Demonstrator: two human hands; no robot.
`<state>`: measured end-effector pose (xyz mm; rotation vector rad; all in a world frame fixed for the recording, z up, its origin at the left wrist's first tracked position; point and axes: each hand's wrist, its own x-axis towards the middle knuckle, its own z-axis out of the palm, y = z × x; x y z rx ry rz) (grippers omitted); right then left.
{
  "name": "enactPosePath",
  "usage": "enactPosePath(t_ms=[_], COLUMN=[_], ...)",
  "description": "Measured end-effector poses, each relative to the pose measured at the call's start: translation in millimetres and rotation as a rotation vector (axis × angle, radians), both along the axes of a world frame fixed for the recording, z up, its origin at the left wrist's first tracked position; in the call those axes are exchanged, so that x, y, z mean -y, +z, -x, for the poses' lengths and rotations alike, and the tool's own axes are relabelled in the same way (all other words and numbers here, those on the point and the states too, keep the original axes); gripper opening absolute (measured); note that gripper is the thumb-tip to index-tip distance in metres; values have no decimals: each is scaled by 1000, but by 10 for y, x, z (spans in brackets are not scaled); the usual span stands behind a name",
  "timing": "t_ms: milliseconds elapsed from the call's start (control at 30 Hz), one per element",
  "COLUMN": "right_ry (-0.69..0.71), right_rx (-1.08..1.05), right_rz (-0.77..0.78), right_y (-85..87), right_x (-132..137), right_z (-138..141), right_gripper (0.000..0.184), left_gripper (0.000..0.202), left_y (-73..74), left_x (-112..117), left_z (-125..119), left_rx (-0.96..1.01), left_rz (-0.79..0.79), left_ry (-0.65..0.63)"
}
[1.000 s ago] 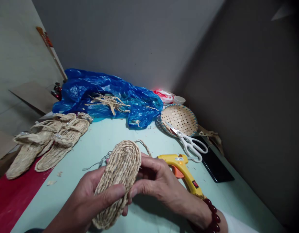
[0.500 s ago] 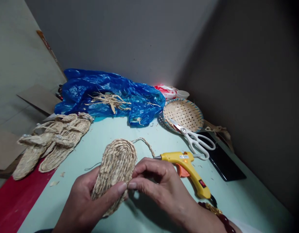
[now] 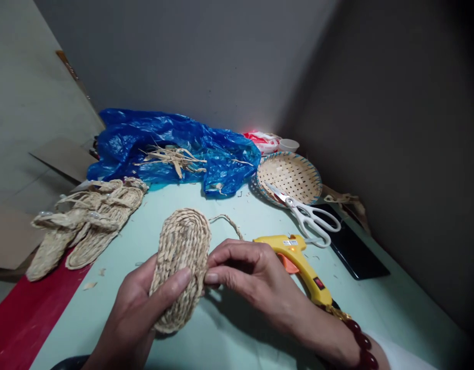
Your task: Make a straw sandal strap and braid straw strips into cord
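A woven straw sandal sole (image 3: 185, 241) is held tilted above the table, its coiled rows of braid facing me. My left hand (image 3: 142, 303) grips its lower left side, thumb lying across the top face. Along the sole's right edge, my right hand (image 3: 244, 277) pinches with thumb and forefinger at the outer row of braid. A loose braided straw cord (image 3: 229, 222) runs beyond the sole's upper right and passes behind my right hand. Just right of that hand lies a yellow glue gun (image 3: 298, 257), its nozzle now hidden by my fingers.
White-handled scissors (image 3: 308, 216) lean on a woven bamboo basket (image 3: 288, 177), beside a black phone (image 3: 356, 252). Finished straw sandals (image 3: 101, 221) sit at the left. A blue plastic bag (image 3: 221, 149) with straw strands (image 3: 175, 156) lies along the wall.
The sole and both hands have risen slightly in view. My left thumb has shifted from the sole's right edge inward onto its face. My right hand still pinches the edge.
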<state>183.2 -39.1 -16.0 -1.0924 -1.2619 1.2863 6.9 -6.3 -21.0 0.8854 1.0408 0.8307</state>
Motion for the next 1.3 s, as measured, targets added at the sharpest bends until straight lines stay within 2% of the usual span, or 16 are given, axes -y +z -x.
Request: enactPosePath(t_ms=[133, 267, 333, 400, 467, 533, 633, 733, 833, 967, 1067, 1200, 1300], right_ry=[48, 42, -28, -170, -288, -315, -268, -182, -100, -92, -85, -86, -141], right_rx=[171, 252, 317, 366, 358, 373, 498, 594, 604, 580, 568, 559, 569], right_rz=[-61, -33, -13, -41, -100, -146, -194, -237, -225, -160, -165, -222, -282], right_y=[39, 59, 69, 75, 76, 78, 82, 66, 24, -11, -5, -16, -30], right_x=[2, 14, 18, 16, 10, 9, 31, 65, 71, 39, 35, 72, 89], right_z=[-66, -70, -74, -91, -111, -122, -105, -54, 10, 53, 23, -32, -43], right_gripper=[12, 21, 31, 37, 24, 14, 22, 27, 37, 47, 43, 20, 28], left_gripper=[37, 62, 74, 78, 76, 75, 72, 71, 70, 65, 51, 33, 29], left_y=[13, -9, -11, -6, 5, 22, 42, 25, -28, -66, -41, 4, 5], left_x=[4, -33, -60, -88, -108, -117, -113, -106, -103, -75, -33, 10, 10], left_z=[-5, 10, 24, 38, 45, 40, 17, 2, 12, 21, -13, -86, -90], left_rx=[-19, -63, -50, -3, 40, 86, 137, 118, 91, 95, 60, 3, -75], left_rz=[-30, -41, -11, 55, 119, 171, 224, 222, 195, 161, 150, 89, 44], left_ry=[9, 78, 96, 86, 85, 121, 175, 163, 111, 73, 57, 122, 135])
